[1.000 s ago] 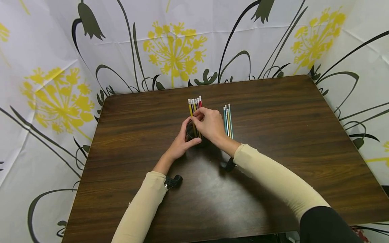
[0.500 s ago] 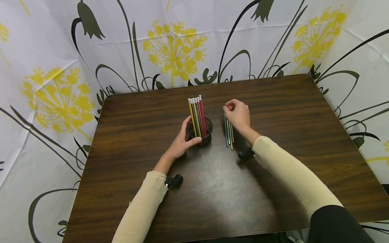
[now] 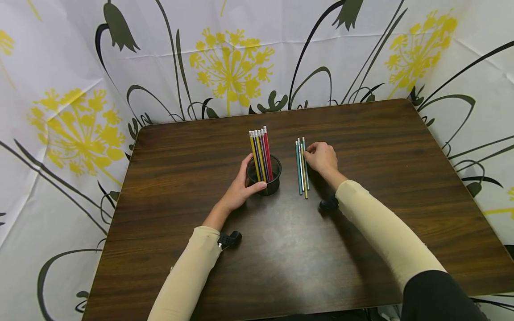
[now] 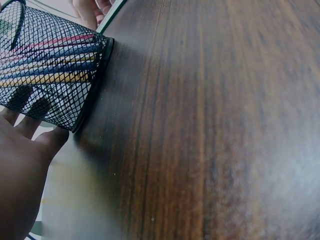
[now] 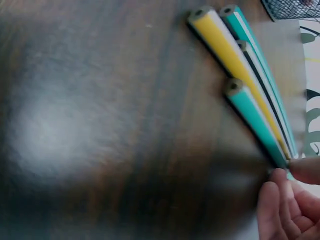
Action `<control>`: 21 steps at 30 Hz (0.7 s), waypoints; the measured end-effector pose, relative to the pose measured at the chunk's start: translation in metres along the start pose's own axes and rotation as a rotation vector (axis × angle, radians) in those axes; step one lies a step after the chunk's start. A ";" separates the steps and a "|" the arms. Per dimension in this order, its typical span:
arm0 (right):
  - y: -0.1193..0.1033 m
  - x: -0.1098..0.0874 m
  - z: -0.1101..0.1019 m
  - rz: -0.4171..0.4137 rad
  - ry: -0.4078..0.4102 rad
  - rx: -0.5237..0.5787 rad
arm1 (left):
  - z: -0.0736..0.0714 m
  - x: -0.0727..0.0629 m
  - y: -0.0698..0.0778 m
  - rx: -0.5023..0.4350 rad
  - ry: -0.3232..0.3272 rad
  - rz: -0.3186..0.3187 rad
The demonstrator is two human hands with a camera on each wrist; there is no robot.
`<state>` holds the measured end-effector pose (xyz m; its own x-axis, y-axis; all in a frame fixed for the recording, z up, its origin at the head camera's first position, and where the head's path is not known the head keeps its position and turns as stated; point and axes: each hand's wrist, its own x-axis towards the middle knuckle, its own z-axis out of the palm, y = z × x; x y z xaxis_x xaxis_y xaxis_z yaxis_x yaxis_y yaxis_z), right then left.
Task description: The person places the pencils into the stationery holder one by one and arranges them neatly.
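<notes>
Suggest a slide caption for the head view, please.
Left hand holds a black cup of pencils; right hand pinches a teal pencil beside others lying on the brown table.

From my feed I take this for a recording corner, home or studio I cannot tell, by the creased flower-print curtain (image 3: pixel 249 20) round the wood-grain desk (image 3: pixel 188 169) and the black wrist cameras (image 3: pixel 230 240).
</notes>
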<state>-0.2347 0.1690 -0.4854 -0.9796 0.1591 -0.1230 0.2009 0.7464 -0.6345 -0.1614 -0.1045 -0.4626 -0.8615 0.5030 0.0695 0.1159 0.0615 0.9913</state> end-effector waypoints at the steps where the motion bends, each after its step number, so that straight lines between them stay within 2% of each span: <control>1: -0.001 0.000 -0.001 0.001 -0.012 -0.014 | 0.000 0.000 0.000 0.000 0.000 0.002; 13: -0.007 -0.001 -0.015 -0.008 -0.078 -0.239 | -0.002 -0.002 0.000 0.003 0.010 -0.020; 18: -0.008 -0.004 -0.020 0.010 -0.091 -0.227 | -0.001 -0.001 0.000 0.001 0.005 -0.017; 21: -0.013 -0.007 -0.025 0.003 -0.057 -0.178 | -0.001 -0.001 0.001 0.011 0.005 -0.023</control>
<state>-0.2305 0.1745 -0.4577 -0.9768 0.1287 -0.1712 0.1977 0.8493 -0.4896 -0.1613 -0.1055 -0.4620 -0.8665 0.4969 0.0477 0.1020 0.0827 0.9913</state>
